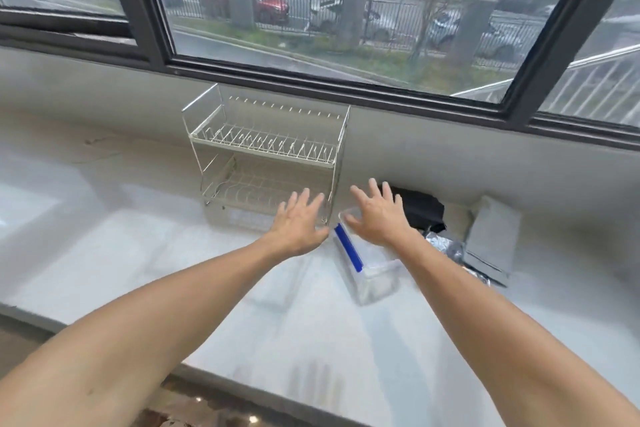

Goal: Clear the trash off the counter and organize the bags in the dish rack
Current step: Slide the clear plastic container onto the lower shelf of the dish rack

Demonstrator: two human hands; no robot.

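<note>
Reaching: 2 bare arms stretch forward over a white counter [104, 253], palms down.
Left hand [298, 222]: fingers spread apart, holding nothing, hovering in front of the lower tier of a wire dish rack [266, 156], which looks empty on both of its 2 tiers.
Right hand [375, 215]: fingers spread apart, holding nothing, fingertips above the far end of a clear zip bag [370, 274].
Bag position: flat on the counter, beneath and just behind the right palm, beside the rack's right corner.
Bag direction: long axis runs away from the person, leaning slightly left; its blue seal strip [348, 248] lies along the left edge.
Handling, as a judgement: light, limp, slippery plastic; pinching near the stiffer blue strip should give the firmest hold.
Beyond the right fingertips: a black crumpled item [422, 211].
Right of the wrist: crinkled foil-like trash [445, 246] and a grey flat pouch [491, 236].
</note>
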